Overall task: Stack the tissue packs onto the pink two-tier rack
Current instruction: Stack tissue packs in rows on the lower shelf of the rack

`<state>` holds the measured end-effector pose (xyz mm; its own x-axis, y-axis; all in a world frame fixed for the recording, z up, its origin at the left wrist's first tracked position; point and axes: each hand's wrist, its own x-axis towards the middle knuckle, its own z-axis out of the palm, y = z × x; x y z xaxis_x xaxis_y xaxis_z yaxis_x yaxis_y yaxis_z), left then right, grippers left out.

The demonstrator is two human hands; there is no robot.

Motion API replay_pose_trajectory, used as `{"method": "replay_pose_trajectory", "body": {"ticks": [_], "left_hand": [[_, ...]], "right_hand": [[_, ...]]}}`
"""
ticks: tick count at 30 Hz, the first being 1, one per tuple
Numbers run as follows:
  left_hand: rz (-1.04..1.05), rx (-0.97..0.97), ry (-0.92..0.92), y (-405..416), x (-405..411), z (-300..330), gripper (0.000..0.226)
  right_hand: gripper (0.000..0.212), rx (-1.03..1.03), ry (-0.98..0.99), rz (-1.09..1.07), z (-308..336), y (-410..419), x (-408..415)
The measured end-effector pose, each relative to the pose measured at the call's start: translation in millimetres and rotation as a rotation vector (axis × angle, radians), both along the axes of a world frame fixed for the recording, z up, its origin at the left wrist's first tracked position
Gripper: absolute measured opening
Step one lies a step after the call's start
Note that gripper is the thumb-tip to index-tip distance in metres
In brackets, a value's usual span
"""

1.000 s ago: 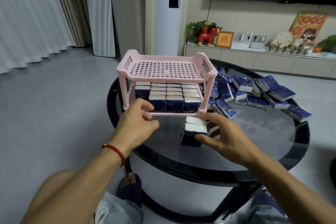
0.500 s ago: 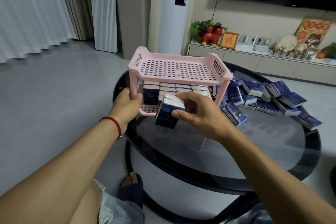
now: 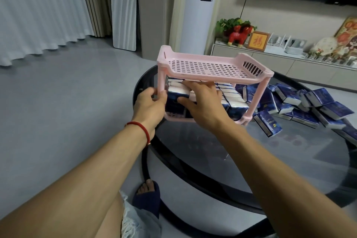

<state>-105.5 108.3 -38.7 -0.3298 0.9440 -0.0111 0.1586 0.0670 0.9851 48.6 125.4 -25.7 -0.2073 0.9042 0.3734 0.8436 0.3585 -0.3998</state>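
A person's right hand [image 3: 202, 105] pushes a blue-and-white tissue pack [image 3: 176, 100] into the lower tier of a pink two-tier rack [image 3: 212, 75] on a round black glass table [image 3: 251, 152], fingers spread over the pack's top and thumb against its front; the left hand [image 3: 150, 105] pinches the rack's near-left post to steady it. Rows of packs already fill the tier behind, the top shelf is bare, and a loose pile of packs [image 3: 309, 108] lies to the right. Seating this pack well likely means keeping it upright, sliding it flush with its neighbours, and bracing the post until it settles
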Motion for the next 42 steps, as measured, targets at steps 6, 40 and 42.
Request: {"method": "replay_pose_trajectory", "body": {"ticks": [6, 40, 42], "left_hand": [[0.016, 0.019, -0.012, 0, 1, 2, 0.019], [0.031, -0.050, -0.041, -2, 6, 0, 0.019], [0.029, -0.055, -0.039, -3, 6, 0, 0.018]], "right_hand": [[0.047, 0.037, -0.313, -0.074, -8, 8, -11], [0.019, 0.346, -0.253, -0.011, -27, -65, 100], [0.016, 0.292, -0.191, -0.272, -38, -70, 134]]}}
